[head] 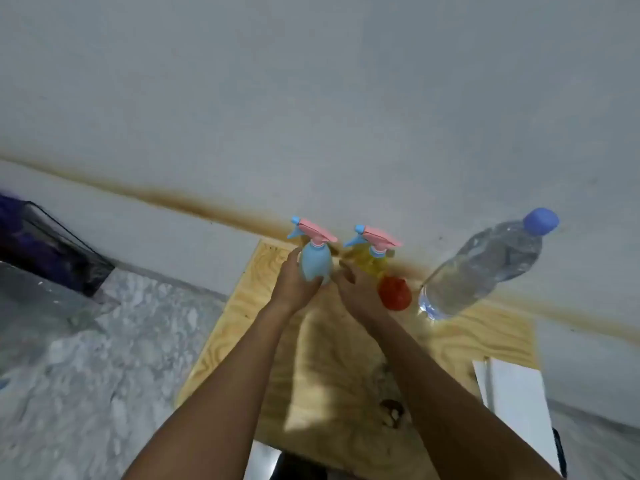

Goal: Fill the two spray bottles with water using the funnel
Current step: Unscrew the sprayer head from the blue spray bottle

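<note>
Two small spray bottles stand at the far edge of a wooden board (242, 327). The blue spray bottle (316, 263) has a pink and blue trigger head, and my left hand (297, 289) grips its lower body with fingers and thumb curled round it. The yellow spray bottle (374, 263) stands to its right with the same kind of head. My right hand (356, 289) reaches between the two bottles with fingers relaxed, holding nothing. A red funnel (394, 293) sits just right of my right hand. A clear water bottle (485, 268) with a blue cap stands further right.
A grey wall with a brown stained line runs right behind the bottles. A dark bin (52, 251) stands on the speckled floor at the left. A white object (516, 393) lies at the board's right edge. A brown stain (393, 412) marks the board's near part.
</note>
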Action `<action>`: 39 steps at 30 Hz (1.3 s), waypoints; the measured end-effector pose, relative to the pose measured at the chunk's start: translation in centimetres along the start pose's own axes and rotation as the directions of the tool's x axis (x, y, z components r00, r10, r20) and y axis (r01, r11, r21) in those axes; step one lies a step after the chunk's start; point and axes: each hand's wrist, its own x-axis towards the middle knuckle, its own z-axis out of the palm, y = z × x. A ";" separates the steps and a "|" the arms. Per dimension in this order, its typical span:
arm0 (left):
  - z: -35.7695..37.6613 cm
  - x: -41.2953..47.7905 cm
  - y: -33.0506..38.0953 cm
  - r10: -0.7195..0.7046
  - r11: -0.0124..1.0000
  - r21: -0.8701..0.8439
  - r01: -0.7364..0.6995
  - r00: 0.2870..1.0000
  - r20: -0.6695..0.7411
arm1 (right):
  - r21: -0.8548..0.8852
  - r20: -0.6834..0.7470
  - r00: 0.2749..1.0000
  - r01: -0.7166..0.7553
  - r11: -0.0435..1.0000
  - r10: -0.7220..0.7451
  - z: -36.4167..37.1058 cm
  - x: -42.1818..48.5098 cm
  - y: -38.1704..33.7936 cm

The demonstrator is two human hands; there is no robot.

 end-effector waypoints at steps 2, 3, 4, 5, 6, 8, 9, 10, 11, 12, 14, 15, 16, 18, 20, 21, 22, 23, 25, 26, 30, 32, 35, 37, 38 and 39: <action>0.1 1.1 -0.4 0.033 0.999 0.025 -0.033 0.999 0.010 | 0.000 -0.057 0.998 0.003 1.000 -0.003 1.2 1.5 -0.2; 0.2 1.4 -0.7 0.011 0.999 0.050 -0.011 1.000 0.012 | -0.005 -0.080 0.997 0.012 1.000 -0.012 1.8 2.1 0.0; 0.4 1.8 -1.0 -0.005 0.998 0.069 0.004 1.000 0.009 | 0.010 -0.096 0.995 0.006 1.000 -0.005 2.4 2.6 0.3; 0.5 2.4 -1.5 -0.004 0.998 0.062 0.004 1.000 0.005 | 0.045 -0.116 0.993 -0.004 0.999 0.009 3.0 3.1 0.5; 0.8 3.2 -2.5 0.012 0.999 0.046 -0.011 1.000 -0.010 | 0.066 -0.137 0.991 0.000 0.998 0.009 3.5 3.4 0.7; 1.7 4.9 -4.7 0.062 0.997 0.040 -0.061 0.998 -0.017 | 0.092 -0.172 0.985 0.039 0.995 -0.023 4.2 3.8 0.7; 1.6 4.9 -4.4 0.061 0.997 0.053 -0.060 0.998 -0.023 | 0.106 -0.192 0.981 0.043 0.993 -0.022 4.6 4.2 1.0; 1.4 4.8 -3.9 0.071 0.996 0.050 -0.069 0.997 -0.029 | 0.112 -0.220 0.975 0.046 0.993 -0.021 5.0 4.4 1.1; 1.2 4.6 -3.3 0.077 0.996 0.045 -0.076 0.997 -0.027 | 0.113 -0.243 0.969 0.058 0.992 -0.029 5.3 4.6 0.9; 1.1 4.5 -3.0 0.070 0.997 0.034 -0.069 0.997 -0.026 | 0.106 -0.275 0.961 0.068 0.992 -0.037 5.6 4.7 0.6; 1.1 4.6 -2.7 0.058 0.998 0.023 -0.057 0.998 -0.024 | 0.087 -0.327 0.943 0.088 0.992 -0.055 5.9 5.1 0.5; 1.0 4.7 -2.8 0.062 0.998 0.021 -0.062 0.998 -0.013 | 0.088 -0.336 0.940 0.095 0.992 -0.061 6.0 5.2 0.6; 0.9 4.7 -2.9 0.079 0.997 0.010 -0.079 0.997 0.001 | 0.088 -0.340 0.939 0.096 0.992 -0.061 6.0 5.3 0.5; 0.4 4.4 -2.8 0.092 0.996 0.010 -0.093 0.995 0.022 | 0.099 -0.328 0.942 0.105 0.990 -0.068 5.8 5.3 0.2; -0.5 4.0 -2.6 0.117 0.993 -0.002 -0.117 0.992 0.041 | 0.109 -0.305 0.950 0.100 0.989 -0.062 5.7 5.2 -0.4; -1.0 3.6 -2.3 0.135 0.991 0.000 -0.135 0.990 0.045 | 0.120 -0.299 0.953 0.096 0.988 -0.057 5.6 5.0 -0.7; -1.5 3.3 -2.1 0.157 0.988 -0.006 -0.157 0.986 0.047 | 0.131 -0.299 0.952 0.102 0.986 -0.059 5.4 4.8 -1.1; -2.1 2.8 -1.8 0.184 0.983 -0.012 -0.183 0.982 0.046 | 0.140 -0.307 0.949 0.123 0.982 -0.075 5.3 4.5 -1.5; -3.4 1.8 -1.0 0.238 0.971 -0.021 -0.237 0.970 0.050 | 0.171 -0.320 0.942 0.159 0.972 -0.098 4.8 3.6 -2.6; -4.0 1.3 -0.5 0.258 0.966 -0.026 -0.257 0.965 0.050 | 0.185 -0.323 0.940 0.173 0.967 -0.107 4.5 3.1 -3.4; -5.9 -0.5 1.9 0.354 0.934 -0.047 -0.354 0.935 0.001 | 0.221 -0.338 0.927 0.246 0.944 -0.162 2.8 1.3 -6.7; -6.6 -1.2 3.3 0.417 0.906 -0.079 -0.417 0.909 -0.011 | 0.282 -0.345 0.920 0.291 0.914 -0.186 2.1 0.5 -8.7; -7.8 -2.6 5.6 0.429 0.890 -0.169 -0.424 0.903 -0.008 | 0.367 -0.349 0.918 0.319 0.874 -0.189 1.1 -0.4 -11.1; -8.3 -3.5 6.9 0.463 0.873 -0.165 -0.458 0.886 -0.008 | 0.403 -0.298 0.935 0.306 0.862 -0.193 0.2 -1.4 -12.4; -8.5 -4.0 7.6 0.489 0.859 -0.168 -0.483 0.872 -0.009 | 0.412 -0.270 0.942 0.299 0.861 -0.198 -0.3 -2.0 -12.9; -8.6 -4.6 8.2 0.508 0.846 -0.180 -0.502 0.861 -0.010 | 0.413 -0.252 0.945 0.300 0.860 -0.209 -0.8 -2.6 -13.4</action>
